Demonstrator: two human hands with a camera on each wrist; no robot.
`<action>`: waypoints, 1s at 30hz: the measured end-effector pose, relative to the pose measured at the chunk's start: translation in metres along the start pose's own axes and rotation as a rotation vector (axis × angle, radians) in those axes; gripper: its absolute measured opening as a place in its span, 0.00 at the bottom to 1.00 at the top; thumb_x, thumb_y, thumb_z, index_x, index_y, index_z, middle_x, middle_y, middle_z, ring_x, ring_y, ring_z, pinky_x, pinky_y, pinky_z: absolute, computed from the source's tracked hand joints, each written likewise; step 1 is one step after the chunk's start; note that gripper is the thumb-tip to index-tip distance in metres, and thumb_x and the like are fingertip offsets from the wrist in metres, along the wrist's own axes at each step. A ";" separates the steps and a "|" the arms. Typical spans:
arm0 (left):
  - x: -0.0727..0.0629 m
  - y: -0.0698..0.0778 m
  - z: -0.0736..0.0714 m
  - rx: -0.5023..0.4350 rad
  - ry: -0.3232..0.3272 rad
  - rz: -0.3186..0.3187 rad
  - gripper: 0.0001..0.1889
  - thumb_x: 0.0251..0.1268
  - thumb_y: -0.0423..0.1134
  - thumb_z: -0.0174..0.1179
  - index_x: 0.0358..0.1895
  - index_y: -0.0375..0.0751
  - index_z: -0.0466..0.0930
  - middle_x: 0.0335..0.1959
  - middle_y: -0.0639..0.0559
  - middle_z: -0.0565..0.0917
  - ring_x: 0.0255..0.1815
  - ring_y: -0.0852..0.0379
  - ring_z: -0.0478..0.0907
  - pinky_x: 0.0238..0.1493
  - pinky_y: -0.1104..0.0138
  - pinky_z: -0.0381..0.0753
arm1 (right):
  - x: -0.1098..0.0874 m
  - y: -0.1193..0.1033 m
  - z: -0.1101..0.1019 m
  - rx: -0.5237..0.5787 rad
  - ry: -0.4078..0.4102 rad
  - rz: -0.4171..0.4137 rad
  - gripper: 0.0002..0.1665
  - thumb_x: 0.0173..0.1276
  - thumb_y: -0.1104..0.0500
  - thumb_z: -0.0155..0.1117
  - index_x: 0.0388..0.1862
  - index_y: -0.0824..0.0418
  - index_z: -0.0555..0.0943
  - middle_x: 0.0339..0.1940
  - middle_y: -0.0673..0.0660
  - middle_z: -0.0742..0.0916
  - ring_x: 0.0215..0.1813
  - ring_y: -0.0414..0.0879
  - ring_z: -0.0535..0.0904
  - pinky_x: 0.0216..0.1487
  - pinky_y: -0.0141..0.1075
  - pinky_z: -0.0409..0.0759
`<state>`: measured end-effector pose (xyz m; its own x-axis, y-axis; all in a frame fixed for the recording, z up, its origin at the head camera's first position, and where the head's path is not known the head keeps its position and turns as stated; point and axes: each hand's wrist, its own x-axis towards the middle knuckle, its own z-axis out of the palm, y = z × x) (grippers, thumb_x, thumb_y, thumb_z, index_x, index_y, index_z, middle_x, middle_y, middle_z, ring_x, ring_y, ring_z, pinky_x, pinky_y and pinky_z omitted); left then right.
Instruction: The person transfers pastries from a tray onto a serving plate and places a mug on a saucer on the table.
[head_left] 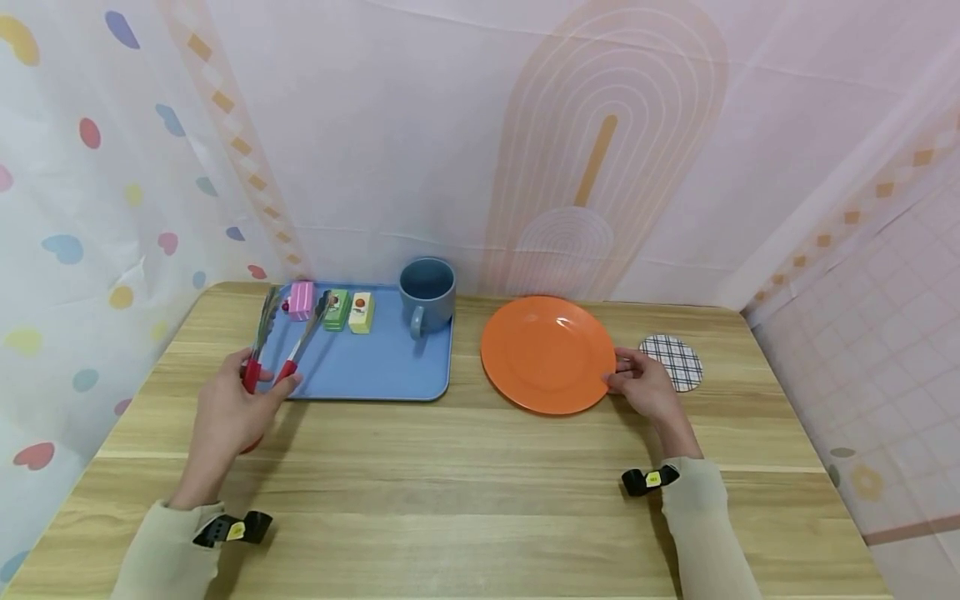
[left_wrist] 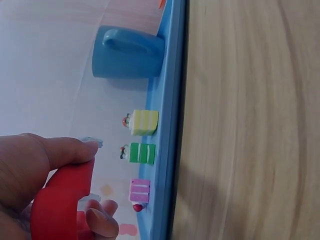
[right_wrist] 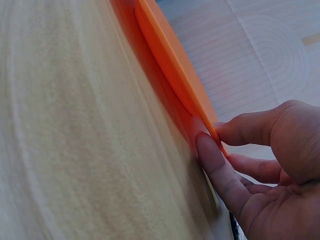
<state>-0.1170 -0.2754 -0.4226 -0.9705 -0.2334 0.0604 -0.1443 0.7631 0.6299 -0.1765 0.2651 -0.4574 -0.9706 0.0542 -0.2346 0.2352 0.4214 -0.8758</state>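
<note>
My left hand (head_left: 228, 412) grips a pair of tongs with red handles (head_left: 287, 370) and metal arms. The arms are spread apart over the left end of a blue tray (head_left: 375, 371), with nothing between the tips that I can make out. On the tray stand three toy cake slices: pink (head_left: 302, 301), green (head_left: 337, 310) and yellow (head_left: 361, 313). The pink one lies between the spread arms as seen from the head. With thumb and fingers, my right hand (head_left: 647, 387) pinches the right rim of an orange plate (head_left: 547, 354); the right wrist view shows the thumb (right_wrist: 212, 155) at the rim.
A blue-grey mug (head_left: 427, 292) stands at the tray's back right corner, handle toward me. Right of the plate lies a round checked coaster (head_left: 678, 362), partly behind my right hand. A patterned cloth (head_left: 375, 142) hangs behind the wooden table (head_left: 450, 483).
</note>
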 end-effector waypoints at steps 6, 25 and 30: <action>0.007 -0.004 -0.001 0.001 -0.016 -0.027 0.45 0.70 0.55 0.64 0.73 0.21 0.58 0.51 0.26 0.76 0.43 0.36 0.74 0.30 0.65 0.72 | 0.000 0.001 0.000 0.003 -0.001 -0.001 0.35 0.71 0.66 0.66 0.75 0.67 0.68 0.57 0.65 0.80 0.47 0.43 0.81 0.45 0.29 0.86; 0.024 -0.014 -0.001 0.004 -0.033 -0.048 0.45 0.71 0.54 0.62 0.72 0.17 0.57 0.56 0.20 0.75 0.47 0.32 0.76 0.40 0.49 0.81 | -0.001 0.000 -0.001 0.013 -0.006 -0.008 0.35 0.72 0.64 0.66 0.75 0.67 0.67 0.58 0.66 0.80 0.47 0.43 0.81 0.46 0.29 0.85; 0.029 -0.017 0.000 0.019 -0.041 -0.053 0.45 0.70 0.54 0.62 0.71 0.16 0.57 0.56 0.19 0.74 0.46 0.30 0.76 0.44 0.42 0.84 | -0.001 0.000 -0.001 0.016 -0.004 -0.010 0.36 0.71 0.65 0.66 0.76 0.67 0.67 0.58 0.66 0.80 0.47 0.42 0.81 0.46 0.30 0.85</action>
<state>-0.1429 -0.2946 -0.4317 -0.9683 -0.2497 -0.0047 -0.1995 0.7619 0.6162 -0.1752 0.2661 -0.4567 -0.9726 0.0461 -0.2279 0.2267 0.4071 -0.8848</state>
